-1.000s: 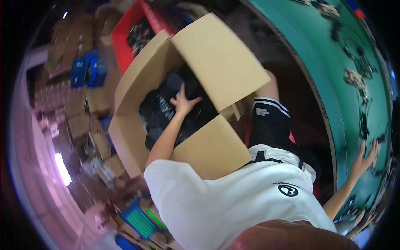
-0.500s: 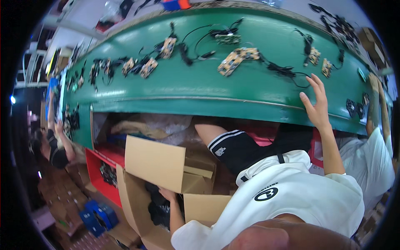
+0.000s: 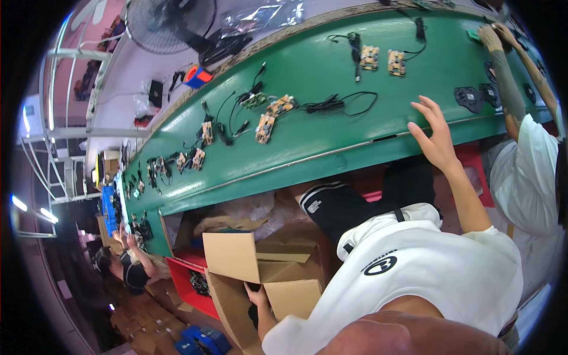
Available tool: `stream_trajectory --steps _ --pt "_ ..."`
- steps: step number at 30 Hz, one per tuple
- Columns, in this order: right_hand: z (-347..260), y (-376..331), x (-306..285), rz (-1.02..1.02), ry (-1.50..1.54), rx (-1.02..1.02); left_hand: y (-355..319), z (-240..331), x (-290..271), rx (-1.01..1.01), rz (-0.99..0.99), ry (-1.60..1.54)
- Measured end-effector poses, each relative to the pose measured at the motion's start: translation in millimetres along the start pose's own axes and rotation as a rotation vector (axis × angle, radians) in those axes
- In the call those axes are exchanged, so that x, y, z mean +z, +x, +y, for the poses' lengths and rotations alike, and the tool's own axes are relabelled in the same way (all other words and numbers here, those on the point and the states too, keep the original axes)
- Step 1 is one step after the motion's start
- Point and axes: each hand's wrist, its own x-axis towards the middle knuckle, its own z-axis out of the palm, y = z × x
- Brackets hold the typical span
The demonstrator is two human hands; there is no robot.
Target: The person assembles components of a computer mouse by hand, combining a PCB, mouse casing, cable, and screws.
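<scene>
My right hand [image 3: 435, 133] is raised over the near edge of the green work surface [image 3: 319, 139], fingers spread and holding nothing. My left hand [image 3: 258, 296] is down in an open cardboard box [image 3: 228, 302], below a raised flap. Its fingers are curled at a dark item, partly hidden, that I cannot make out. On the green surface, a tan circuit board pair [image 3: 265, 127] trails a bundled black cable [image 3: 328, 105] toward my right hand. Farther off lie two more tan boards, one upright [image 3: 370, 57] and one beside it [image 3: 396, 62], with black cables.
Several wired boards run along the surface leftward. Black flat parts [image 3: 467, 99] lie at right, near a co-worker's hands [image 3: 492, 36] and a green board [image 3: 474, 36]. A red bin [image 3: 186, 287] stands beside my box. Another person [image 3: 127, 266] works at far left; a fan [image 3: 171, 23] stands behind.
The view has swung to the right, so the surface appears slanted. My left hand has shifted slightly inside the box, its fingers now nearer the raised flap. My right hand stays raised and spread.
</scene>
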Motion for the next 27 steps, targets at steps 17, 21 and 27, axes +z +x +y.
stream_trajectory --steps 17,21,27 --pt "22 46 27 -0.057 0.238 -0.01 -45 154 -190 -0.04 0.297 -1.16" --pt "21 44 29 -0.032 0.263 -0.002 -12 389 -101 0.342 -0.191 -1.213" --pt "16 49 29 -0.012 0.251 0.035 51 625 82 0.509 -0.826 -1.356"
